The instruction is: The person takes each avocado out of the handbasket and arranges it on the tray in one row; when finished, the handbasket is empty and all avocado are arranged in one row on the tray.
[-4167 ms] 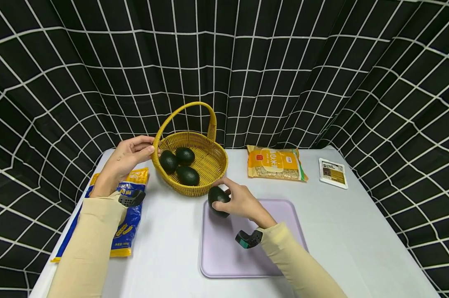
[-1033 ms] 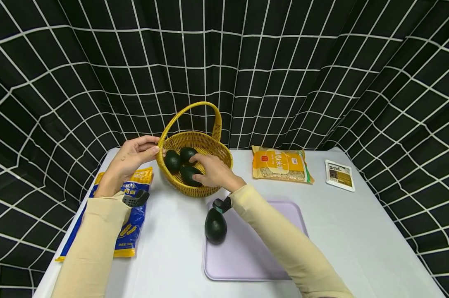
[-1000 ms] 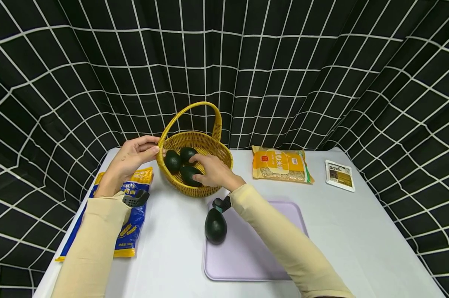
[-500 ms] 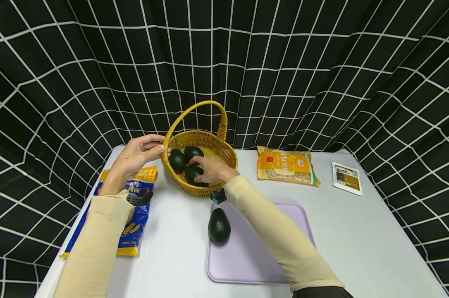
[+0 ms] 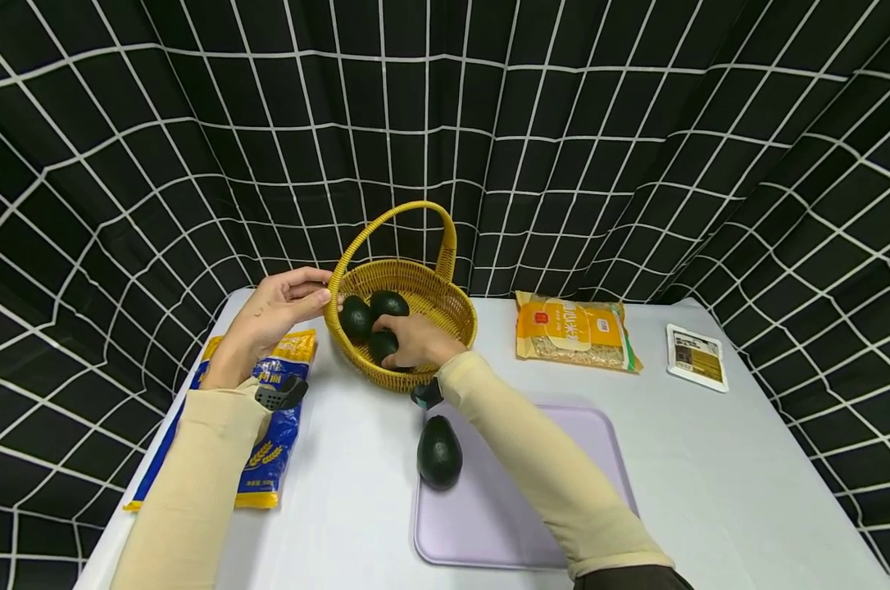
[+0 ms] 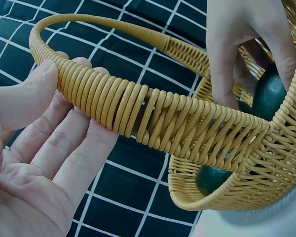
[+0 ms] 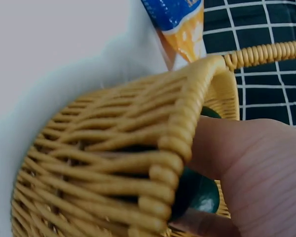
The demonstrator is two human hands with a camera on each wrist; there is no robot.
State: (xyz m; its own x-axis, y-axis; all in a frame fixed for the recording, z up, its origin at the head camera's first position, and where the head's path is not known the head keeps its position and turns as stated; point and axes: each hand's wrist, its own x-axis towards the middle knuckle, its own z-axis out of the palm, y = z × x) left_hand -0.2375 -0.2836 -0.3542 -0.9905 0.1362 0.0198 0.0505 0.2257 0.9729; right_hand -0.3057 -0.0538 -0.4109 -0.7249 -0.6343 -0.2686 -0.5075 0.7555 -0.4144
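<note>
My left hand (image 5: 279, 307) holds the handle (image 6: 103, 101) of a yellow woven basket (image 5: 364, 367), its thumb on one side and fingers on the other. Inside the basket, my right hand (image 5: 421, 338) grips a dark green avocado (image 5: 382, 347) between thumb and fingers; the left wrist view shows this avocado (image 6: 270, 94) close to the rim. Two more avocados, one at the left (image 5: 356, 317) and one behind (image 5: 390, 303), lie beside it. Another avocado (image 5: 439, 453) sits at the left edge of a pale purple tray (image 5: 482, 528), under the right forearm's left side.
A blue and yellow bag (image 5: 277, 426) lies beneath the left forearm. At the back right are an orange bag of grain (image 5: 574, 332) and a small white-edged packet (image 5: 697, 358). A black gridded curtain (image 5: 563, 147) surrounds the white table (image 5: 349, 492).
My right hand has let go of one avocado at the tray's left edge, moved into the basket and taken hold of another. The left hand has stayed at the handle. The head view shifted slightly.
</note>
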